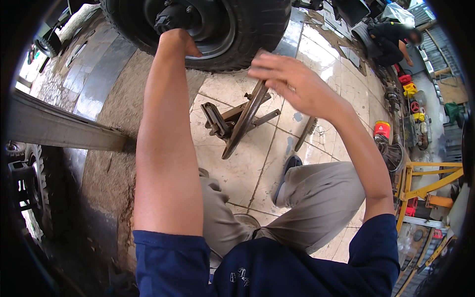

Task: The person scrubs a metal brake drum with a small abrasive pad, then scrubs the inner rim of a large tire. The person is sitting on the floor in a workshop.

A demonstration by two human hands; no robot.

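At the dark hub (173,19) of a large tyred wheel (262,24), my left hand (178,42) reaches in with its thumb out to the side. Its other fingers are hidden, so any hold does not show. My right hand (292,81), slightly blurred, lies with stretched fingers across the upper end of a long dark metal bar (245,119). This bar slants down towards me from near the tyre. Under it on the tiles is a worn metal tool with jointed arms (217,121). A wire brush (307,133) lies right of the bar.
A metal beam (64,121) juts in from the left, above another tyre (42,188). At right are a red tin (382,129), axle parts (393,153) and a yellow metal frame (425,185). Another person (388,42) crouches at the far right.
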